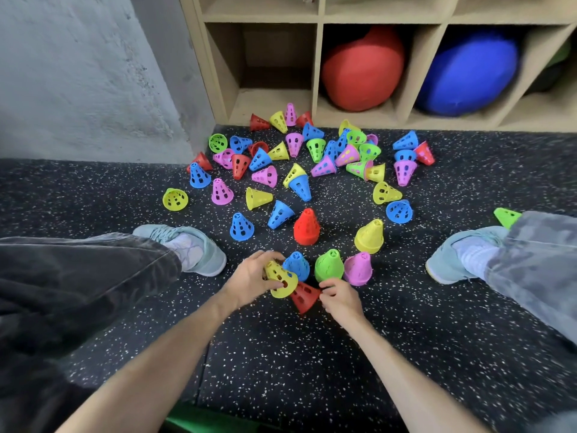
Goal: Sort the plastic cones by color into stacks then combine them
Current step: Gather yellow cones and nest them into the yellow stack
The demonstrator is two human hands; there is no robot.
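Note:
My left hand [249, 278] grips a yellow cone [281, 281] lying on its side, wide end toward me. My right hand [338, 296] pinches the rim of a red cone [304, 296] that lies just under the yellow one. Upright stacks stand close beyond my hands: blue [296, 265], green [328, 265], pink [359, 268], yellow [370, 235] and red [307, 226]. Several loose cones in all five colours lie scattered farther back on the floor, around a pink one [265, 176].
I sit on speckled black rubber flooring [296, 354] with my left shoe [193, 248] and right shoe [459, 257] on either side of the stacks. A wooden cubby shelf [318, 67] at the back holds a red ball [362, 67] and a blue ball [468, 73]. A grey wall [78, 73] is at left.

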